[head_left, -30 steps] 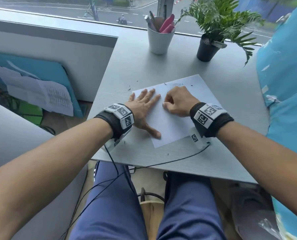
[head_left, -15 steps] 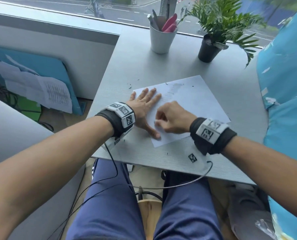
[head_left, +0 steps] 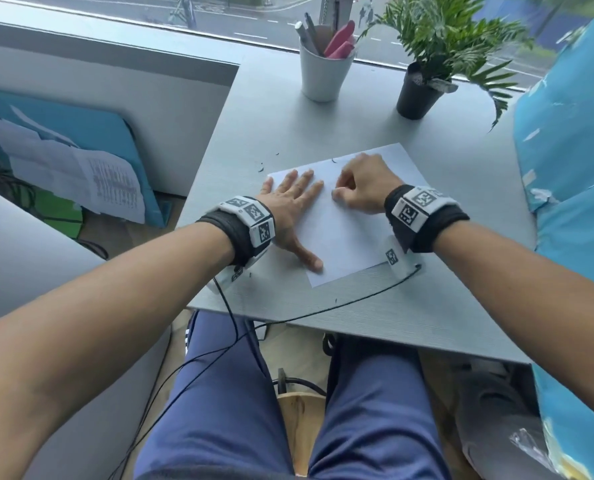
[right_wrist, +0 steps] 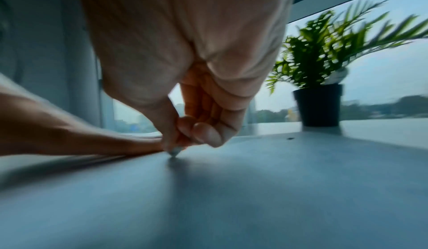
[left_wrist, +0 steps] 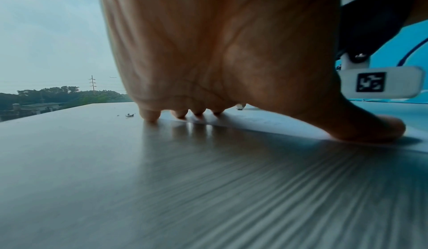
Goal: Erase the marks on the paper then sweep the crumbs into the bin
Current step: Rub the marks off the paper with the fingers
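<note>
A white sheet of paper (head_left: 344, 237) lies on the grey table (head_left: 427, 306). My left hand (head_left: 290, 206) lies flat on the sheet's left part, fingers straight and spread, thumb out toward me. My right hand (head_left: 361, 188) is curled on the paper's upper middle. In the right wrist view its thumb and fingers pinch a small pale eraser (right_wrist: 174, 151) whose tip touches the paper. Dark eraser crumbs (head_left: 262, 168) lie on the table past the sheet's far left corner, and one crumb (head_left: 333, 160) sits at its far edge. No bin is in view.
A white cup of pens (head_left: 325, 69) and a potted plant in a black pot (head_left: 416, 97) stand at the table's far edge by the window. A blue cloth-covered surface (head_left: 572, 188) borders the table on the right. Black cables (head_left: 323, 310) trail over the near edge.
My right hand, pulled back toward me half a second ago, has slid forward again to the upper part of the paper. The left hand stays flat on the sheet.
</note>
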`<move>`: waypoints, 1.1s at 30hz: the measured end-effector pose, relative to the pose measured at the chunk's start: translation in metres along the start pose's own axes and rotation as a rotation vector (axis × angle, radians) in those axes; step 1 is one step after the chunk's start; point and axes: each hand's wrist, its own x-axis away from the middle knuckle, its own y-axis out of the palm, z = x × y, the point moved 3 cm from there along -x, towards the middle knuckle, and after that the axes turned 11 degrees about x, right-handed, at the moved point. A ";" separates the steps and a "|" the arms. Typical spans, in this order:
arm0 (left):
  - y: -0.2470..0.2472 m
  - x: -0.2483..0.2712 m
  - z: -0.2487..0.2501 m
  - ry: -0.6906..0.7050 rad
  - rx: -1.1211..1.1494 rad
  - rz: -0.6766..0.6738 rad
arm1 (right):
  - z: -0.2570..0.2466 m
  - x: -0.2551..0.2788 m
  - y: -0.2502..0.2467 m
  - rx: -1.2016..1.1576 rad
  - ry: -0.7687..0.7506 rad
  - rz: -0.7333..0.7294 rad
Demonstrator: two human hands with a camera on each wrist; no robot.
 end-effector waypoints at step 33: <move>0.003 -0.003 -0.003 0.009 -0.016 0.006 | -0.031 0.027 0.021 -0.052 -0.128 -0.137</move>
